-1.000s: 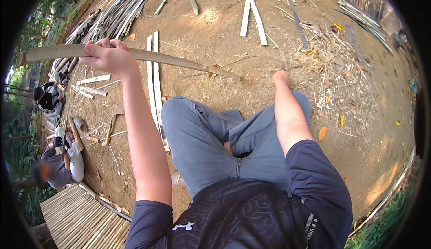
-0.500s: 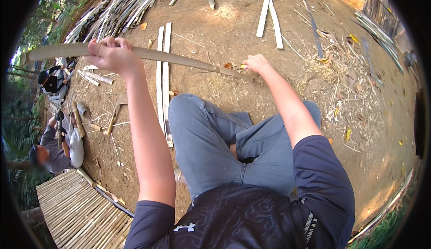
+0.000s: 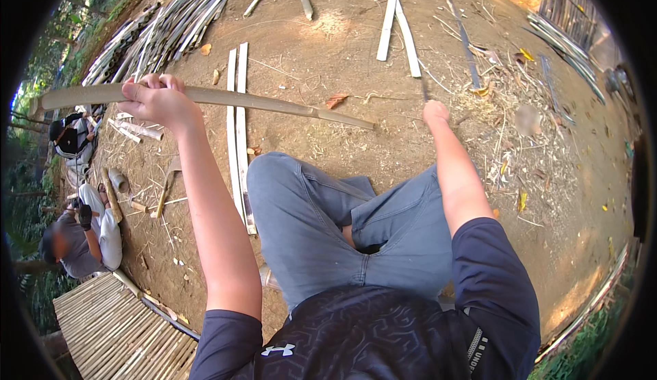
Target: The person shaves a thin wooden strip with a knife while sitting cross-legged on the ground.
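Fingers wrapped round it, my left hand (image 3: 159, 103) holds up a long split bamboo strip (image 3: 267, 104). It slants down to the right, and its far tip hangs in front of my knees. My right hand (image 3: 436, 111) is closed in a fist to the right of that tip, apart from the strip. From the fist a thin dark blade (image 3: 424, 91) points away from me, apparently a knife; its handle is hidden in my fingers.
Pale bamboo strips (image 3: 236, 133) lie left of my knees, and others (image 3: 389, 20) farther ahead. A bamboo pile (image 3: 171, 20) is at far left. Two people sit at the left, one (image 3: 85, 233) nearer. Shavings (image 3: 503, 144) cover the ground at right. A slatted bamboo platform (image 3: 123, 328) stands lower left.
My right hand has moved right, away from the strip's tip, and the dark blade now points away from me. My left hand keeps hold of the strip, slightly lower and farther left.
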A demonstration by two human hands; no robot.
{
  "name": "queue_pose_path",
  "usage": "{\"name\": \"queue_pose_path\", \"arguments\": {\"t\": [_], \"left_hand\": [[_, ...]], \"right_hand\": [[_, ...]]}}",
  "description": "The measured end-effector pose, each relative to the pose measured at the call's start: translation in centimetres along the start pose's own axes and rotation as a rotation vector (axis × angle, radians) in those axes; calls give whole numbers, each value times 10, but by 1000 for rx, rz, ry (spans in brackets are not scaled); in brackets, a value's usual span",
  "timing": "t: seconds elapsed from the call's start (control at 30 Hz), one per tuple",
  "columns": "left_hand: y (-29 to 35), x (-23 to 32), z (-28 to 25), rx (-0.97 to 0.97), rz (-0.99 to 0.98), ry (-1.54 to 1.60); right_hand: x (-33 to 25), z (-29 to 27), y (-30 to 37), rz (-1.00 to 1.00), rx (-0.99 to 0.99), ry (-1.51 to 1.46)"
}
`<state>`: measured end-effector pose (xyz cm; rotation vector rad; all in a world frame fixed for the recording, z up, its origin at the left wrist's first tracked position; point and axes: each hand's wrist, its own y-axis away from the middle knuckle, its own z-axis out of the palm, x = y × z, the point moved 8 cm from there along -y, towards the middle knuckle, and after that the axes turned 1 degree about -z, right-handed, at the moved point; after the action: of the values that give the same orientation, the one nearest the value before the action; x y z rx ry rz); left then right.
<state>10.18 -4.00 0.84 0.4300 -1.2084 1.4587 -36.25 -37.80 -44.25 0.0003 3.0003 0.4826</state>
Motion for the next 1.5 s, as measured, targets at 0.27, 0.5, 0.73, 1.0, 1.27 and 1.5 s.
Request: {"name": "queue_pose_path", "arguments": {"t": [0.27,0.5,0.73,1.0,1.27,1.5], "left_hand": [[6,18,44,-128,63,0],[17,22,68,-136,92,20],[14,19,83,-187,97,28],[28,27,100,-248,108,67],[34,31,113,-276,103,95],[20,24,104,-246,118,62]], "right_hand": [[-108,-38,59,-444,-19,84],[-229,33,59,-878,-40,395],[-150,39,21,-329,-35,50],[84,-39,25,278,41,-101],[125,-103,34,215,112,-117],[-19,-51,20,-107,-95,-3]]}}
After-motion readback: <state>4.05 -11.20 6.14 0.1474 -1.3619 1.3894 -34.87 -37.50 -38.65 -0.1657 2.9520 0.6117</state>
